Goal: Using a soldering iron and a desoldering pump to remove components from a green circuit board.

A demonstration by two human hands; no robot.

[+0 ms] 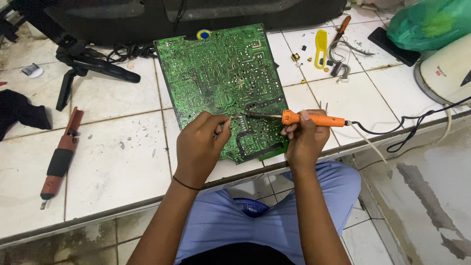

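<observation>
Right hand (305, 140) grips the orange soldering iron (314, 119), tip down on the green circuit board (221, 73). Left hand (200, 147) rests pinched on the board's near edge, fingers curled tight. Board lies flat on white tiled counter (122, 162); red-handled tool (60, 157) far left.

Head-worn view, looking steeply down

One close camera faces down and forward over a tiled ledge (113, 162), taking in the wearer's forearms, lap and floor below.

Green circuit board (223, 83) with pale traces; orange soldering iron (306, 118); white-tiled surface (117, 147); yellow tweezers (321, 47); red-and-black tool (61, 154).
</observation>
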